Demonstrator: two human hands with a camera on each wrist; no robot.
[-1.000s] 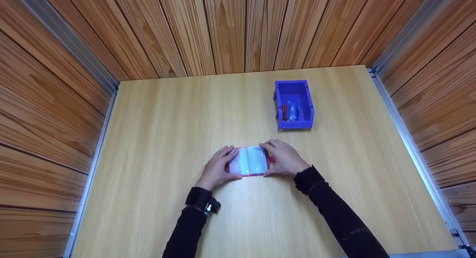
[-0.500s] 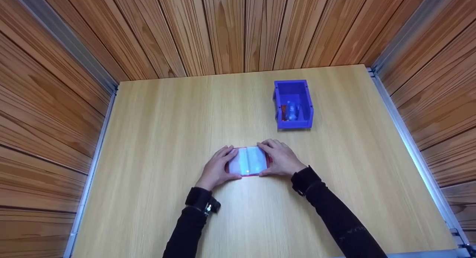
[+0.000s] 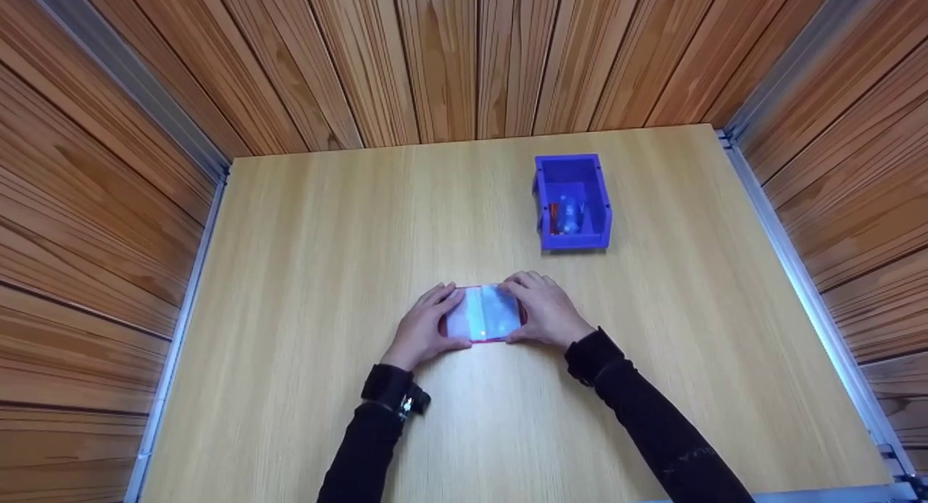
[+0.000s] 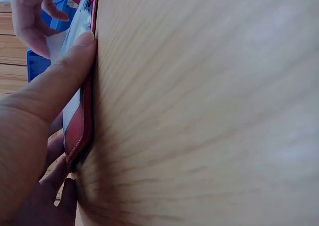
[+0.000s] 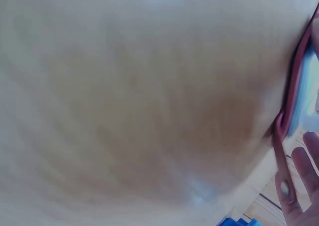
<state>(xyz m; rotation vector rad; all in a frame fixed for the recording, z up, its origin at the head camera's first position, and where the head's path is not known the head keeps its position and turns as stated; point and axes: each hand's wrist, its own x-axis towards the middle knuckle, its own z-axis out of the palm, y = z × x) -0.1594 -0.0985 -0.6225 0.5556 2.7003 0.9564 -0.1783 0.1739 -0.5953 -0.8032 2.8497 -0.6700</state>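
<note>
A red leather card holder with clear plastic sleeves lies open on the table between both hands. My left hand grips its left end; in the left wrist view the thumb lies over the near edge of the stitched cover. At the other end my right hand holds the holder with thumb and fingers on its near and far edges. A narrow strap with a snap stud sticks out near the right fingers. Glare on the sleeves hides what is in them.
Beyond the right hand stands a purple-blue bin holding a clear bluish object and a small red item. Wood-plank walls and metal rails enclose the wooden table.
My right hand has shifted slightly left, farther over the card holder's right end, and now covers the red part that showed there. My left hand has stayed in place.
</note>
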